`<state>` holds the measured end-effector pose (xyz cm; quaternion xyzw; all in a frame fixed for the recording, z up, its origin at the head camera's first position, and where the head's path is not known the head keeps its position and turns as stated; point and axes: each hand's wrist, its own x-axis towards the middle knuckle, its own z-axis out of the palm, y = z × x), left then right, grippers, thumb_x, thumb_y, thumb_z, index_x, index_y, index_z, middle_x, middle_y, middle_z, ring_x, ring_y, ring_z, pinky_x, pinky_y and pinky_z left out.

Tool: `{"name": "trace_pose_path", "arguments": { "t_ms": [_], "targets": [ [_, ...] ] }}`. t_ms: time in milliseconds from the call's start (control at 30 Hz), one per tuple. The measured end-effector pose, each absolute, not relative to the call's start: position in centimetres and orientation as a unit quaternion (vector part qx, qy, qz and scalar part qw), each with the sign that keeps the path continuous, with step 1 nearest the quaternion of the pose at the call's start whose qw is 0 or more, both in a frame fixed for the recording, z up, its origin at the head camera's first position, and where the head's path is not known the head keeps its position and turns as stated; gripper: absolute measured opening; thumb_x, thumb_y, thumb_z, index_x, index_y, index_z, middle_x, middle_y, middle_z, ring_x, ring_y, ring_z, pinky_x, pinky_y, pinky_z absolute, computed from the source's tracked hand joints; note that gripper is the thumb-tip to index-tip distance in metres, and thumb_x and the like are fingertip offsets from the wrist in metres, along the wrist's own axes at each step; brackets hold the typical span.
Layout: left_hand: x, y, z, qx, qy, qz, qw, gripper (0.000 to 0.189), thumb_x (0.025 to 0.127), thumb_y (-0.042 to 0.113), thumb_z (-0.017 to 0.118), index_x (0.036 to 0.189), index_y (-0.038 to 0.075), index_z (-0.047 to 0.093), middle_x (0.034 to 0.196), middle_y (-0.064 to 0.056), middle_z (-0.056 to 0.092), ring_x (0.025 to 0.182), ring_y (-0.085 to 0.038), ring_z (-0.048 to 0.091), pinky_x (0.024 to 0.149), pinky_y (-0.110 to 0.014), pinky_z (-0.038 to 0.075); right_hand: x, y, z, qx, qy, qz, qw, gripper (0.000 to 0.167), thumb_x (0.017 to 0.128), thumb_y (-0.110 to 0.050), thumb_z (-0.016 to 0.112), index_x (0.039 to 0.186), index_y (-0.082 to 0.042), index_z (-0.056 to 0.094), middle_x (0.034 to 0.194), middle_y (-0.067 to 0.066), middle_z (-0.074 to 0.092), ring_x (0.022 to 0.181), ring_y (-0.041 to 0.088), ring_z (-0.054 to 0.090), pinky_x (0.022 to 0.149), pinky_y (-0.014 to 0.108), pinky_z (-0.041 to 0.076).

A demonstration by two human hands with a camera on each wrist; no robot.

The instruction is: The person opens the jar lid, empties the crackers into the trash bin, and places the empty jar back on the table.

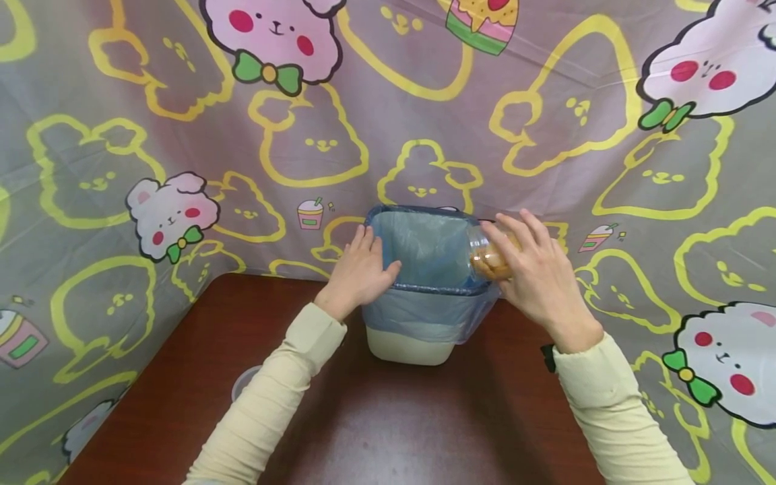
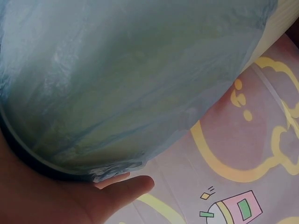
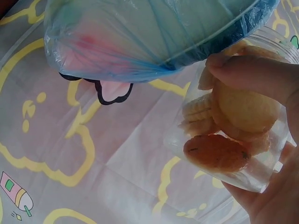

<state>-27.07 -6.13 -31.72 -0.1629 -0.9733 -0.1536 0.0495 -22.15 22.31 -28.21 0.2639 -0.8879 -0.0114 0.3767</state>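
A: How are the hands?

B: The right hand (image 1: 539,276) wraps round a jar (image 1: 483,253), thumb across its near side. The left hand (image 1: 358,273) rests at the left rim of the bin (image 1: 409,347), fingers extended, thumb apart; I see nothing pinched there.

A: And the jar?

B: Tipped sideways at the bin's right rim, threaded mouth facing inward. Golden-brown pieces (image 3: 245,112) lie inside it. Whether jar and rim touch, I can't tell.

A: What could go wrong?

B: If the jar tilts further with its mouth short of the rim, pieces could drop outside, onto the table (image 1: 388,431). A slack grip on that smooth wall could let the jar itself slide in.

A: And the bin?

B: Its blue bag (image 1: 418,313) folds over the rim. A snag could drag that edge inward; a hard knock could shift the bin, should the left hand bear too lightly.

A: Farther out?

B: A clear round thing (image 1: 241,384), partly behind the left sleeve (image 1: 261,411), and patterned cloth (image 1: 545,182) behind.
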Motion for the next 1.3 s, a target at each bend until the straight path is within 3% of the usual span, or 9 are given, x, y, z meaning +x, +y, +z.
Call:
{"name": "trace_pose_path", "arguments": {
  "t_ms": [667, 967, 1300],
  "targets": [
    [-27.04, -6.13, -31.74, -0.162, -0.974, -0.149, 0.049, 0.074, 0.099, 0.050, 0.034, 0.150, -0.003, 0.026, 0.161, -0.020, 0.010, 0.151, -0.032, 0.000, 0.120, -0.051, 0.016, -22.15, 22.05, -28.11, 0.283, -0.879, -0.029, 0.383, 0.093, 0.054, -0.010, 0.089, 0.137, -0.015, 0.049, 0.139, 0.015, 0.050, 0.131, 0.041, 0.039, 0.076, 0.059, 0.048],
    [-27.06, -6.05, -31.73, -0.161, -0.974, -0.149, 0.052, 0.073, 0.099, 0.050, 0.035, 0.150, -0.002, 0.026, 0.161, -0.020, 0.011, 0.151, -0.032, 0.000, 0.120, -0.051, 0.016, -21.99, 22.21, -27.82, 0.280, -0.880, -0.028, 0.382, 0.092, 0.053, -0.015, 0.088, 0.137, -0.016, 0.051, 0.127, 0.015, 0.049, 0.121, 0.040, 0.042, 0.071, 0.055, 0.047],
    [-26.98, -6.01, -31.68, -0.161, -0.974, -0.148, 0.053, 0.073, 0.099, 0.050, 0.035, 0.150, -0.003, 0.027, 0.161, -0.020, 0.011, 0.151, -0.032, 0.001, 0.120, -0.050, 0.017, -22.07, 22.35, -27.60, 0.277, -0.885, -0.006, 0.374, 0.085, 0.052, -0.015, 0.086, 0.130, -0.015, 0.054, 0.127, 0.011, 0.055, 0.119, 0.039, 0.046, 0.076, 0.057, 0.045]
  ]
}}
